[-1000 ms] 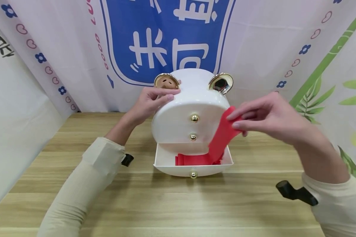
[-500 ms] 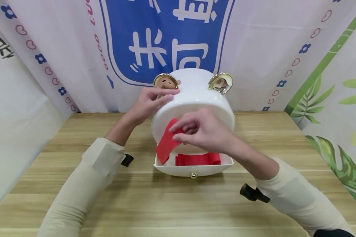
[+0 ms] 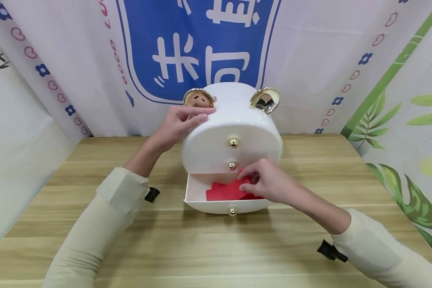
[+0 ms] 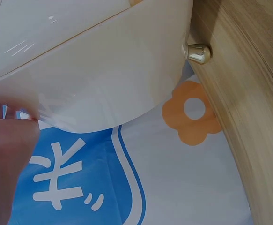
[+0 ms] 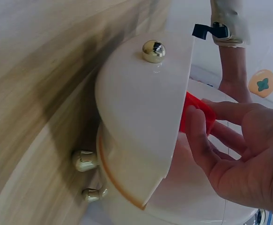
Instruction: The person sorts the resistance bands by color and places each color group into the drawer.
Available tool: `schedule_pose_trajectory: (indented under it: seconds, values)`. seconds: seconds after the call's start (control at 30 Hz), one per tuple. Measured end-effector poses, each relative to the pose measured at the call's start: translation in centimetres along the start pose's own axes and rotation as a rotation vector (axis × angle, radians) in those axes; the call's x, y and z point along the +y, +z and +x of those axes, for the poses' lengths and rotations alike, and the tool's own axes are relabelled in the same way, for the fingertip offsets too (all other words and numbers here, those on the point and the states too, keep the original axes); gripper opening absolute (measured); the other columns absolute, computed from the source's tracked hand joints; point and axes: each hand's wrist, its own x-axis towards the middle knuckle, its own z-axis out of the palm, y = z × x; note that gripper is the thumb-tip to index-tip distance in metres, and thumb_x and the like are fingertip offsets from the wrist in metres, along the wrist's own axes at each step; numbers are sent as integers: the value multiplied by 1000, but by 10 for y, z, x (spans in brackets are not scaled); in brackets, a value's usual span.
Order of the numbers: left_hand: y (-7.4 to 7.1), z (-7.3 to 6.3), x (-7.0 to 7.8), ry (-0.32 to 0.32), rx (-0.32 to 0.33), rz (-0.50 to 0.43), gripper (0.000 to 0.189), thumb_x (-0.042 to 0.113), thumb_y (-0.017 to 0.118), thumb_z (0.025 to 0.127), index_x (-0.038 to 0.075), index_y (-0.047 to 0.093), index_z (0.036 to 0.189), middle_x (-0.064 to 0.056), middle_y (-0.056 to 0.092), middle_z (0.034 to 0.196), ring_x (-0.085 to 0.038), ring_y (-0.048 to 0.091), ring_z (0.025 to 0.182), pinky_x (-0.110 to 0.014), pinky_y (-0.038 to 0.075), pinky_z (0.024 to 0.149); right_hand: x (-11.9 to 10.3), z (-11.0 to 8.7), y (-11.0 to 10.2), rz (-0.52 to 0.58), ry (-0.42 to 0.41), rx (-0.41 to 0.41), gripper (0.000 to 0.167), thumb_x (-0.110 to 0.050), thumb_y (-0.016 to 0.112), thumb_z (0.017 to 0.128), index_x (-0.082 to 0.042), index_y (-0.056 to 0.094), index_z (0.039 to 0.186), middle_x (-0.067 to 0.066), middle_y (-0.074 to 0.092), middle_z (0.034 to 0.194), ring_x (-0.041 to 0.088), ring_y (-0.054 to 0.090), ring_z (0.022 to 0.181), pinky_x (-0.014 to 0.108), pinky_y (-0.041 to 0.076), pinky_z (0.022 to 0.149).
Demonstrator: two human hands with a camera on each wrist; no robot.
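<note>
A white rounded mini drawer cabinet [image 3: 209,152] with gold ears and gold ball knobs stands on the wooden table. Its bottom drawer [image 3: 201,207] is pulled out. My left hand [image 3: 173,126] rests on the cabinet's upper left, its straight index finger and thumb lying by the gold ear [image 3: 199,99]. In the left wrist view, only part of the left hand [image 4: 10,159] shows at the cabinet's edge. My right hand [image 3: 270,182] pinches a soft red strip [image 3: 225,191] between thumb and fingers inside the drawer. In the right wrist view, the red strip [image 5: 188,117] shows behind the drawer front.
The wooden table [image 3: 187,248] spreads in front of the cabinet and to both sides. A printed curtain [image 3: 302,72] hangs close behind it. Two gold knobs [image 3: 232,154] sit on the closed upper drawers.
My right hand swung left across the cabinet with a red strip, then came back right and down into the drawer. The red pieces there now overlap. My left hand stayed put.
</note>
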Motion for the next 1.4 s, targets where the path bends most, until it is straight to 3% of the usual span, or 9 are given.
schedule_pose_trajectory:
  seconds: [0.1, 0.3, 0.53, 0.63, 0.73, 0.9, 1.0, 1.13, 1.4]
  values:
    - [0, -1, -1, -5, 4, 3, 26, 2, 65, 99, -5, 72, 123, -3, 73, 103, -16, 54, 71, -23, 48, 54, 6, -4, 0, -42, 6, -25, 10, -4, 82, 86, -3, 82, 96, -5, 66, 68, 11, 55, 61, 25, 49, 57]
    - [-1, -1, -2, -2, -3, 9, 26, 2, 64, 99, -5, 72, 123, -2, 73, 105, -16, 55, 72, -23, 49, 55, 14, -9, -3, -134, 20, -28, 16, -5, 83, 85, -3, 82, 102, -5, 65, 72, 13, 55, 66, 25, 48, 57]
    - [-1, -1, -1, -4, -5, 7, 26, 1, 64, 99, -5, 72, 123, -4, 72, 103, -15, 55, 68, -23, 49, 54, 9, -18, -11, -196, 36, -23, 11, -8, 84, 85, -7, 81, 96, 6, 66, 94, 17, 57, 75, 26, 50, 59]
    - [-1, -1, -1, -7, -6, 20, 26, 3, 65, 99, -4, 73, 123, -4, 72, 104, -16, 54, 69, -23, 49, 54, 3, -25, -10, -142, -73, -26, 8, -6, 82, 87, -10, 81, 94, 0, 68, 90, 11, 57, 69, 25, 52, 58]
    - [-1, 0, -1, 0, -9, 16, 26, 3, 64, 100, -4, 73, 123, -4, 73, 105, -16, 56, 70, -24, 49, 55, -3, -35, -1, -13, -157, -124, 11, -7, 79, 91, -10, 80, 102, -7, 67, 81, 6, 59, 63, 24, 53, 58]
    - [-1, 0, 0, 6, -1, 4, 26, 2, 64, 99, -5, 72, 123, -3, 73, 103, -16, 57, 68, -23, 50, 55, -1, -42, 27, 145, -123, -312, 32, -8, 70, 99, -8, 70, 131, -5, 71, 82, 6, 67, 58, 22, 51, 52]
    - [-1, -1, 0, 3, 1, 7, 26, 2, 64, 99, -6, 72, 123, -3, 72, 101, -15, 54, 67, -23, 49, 54, 8, -40, 45, 90, -161, -295, 36, -2, 65, 100, -5, 64, 136, -1, 72, 80, 2, 65, 59, 20, 52, 58]
    - [0, -1, 1, 1, 0, 10, 26, 3, 64, 99, -5, 72, 123, -4, 72, 101, -15, 52, 67, -23, 48, 53, 18, -34, 60, 67, -200, -230, 29, 4, 61, 101, -2, 66, 128, 4, 72, 84, 0, 63, 62, 19, 55, 68]
    - [-1, -1, 0, -3, -6, 9, 26, 3, 64, 99, -5, 72, 122, -4, 72, 101, -15, 55, 67, -23, 50, 54, 25, -31, 70, 180, -147, -144, 21, 5, 63, 100, 0, 73, 117, 10, 72, 94, 7, 71, 65, 22, 58, 60]
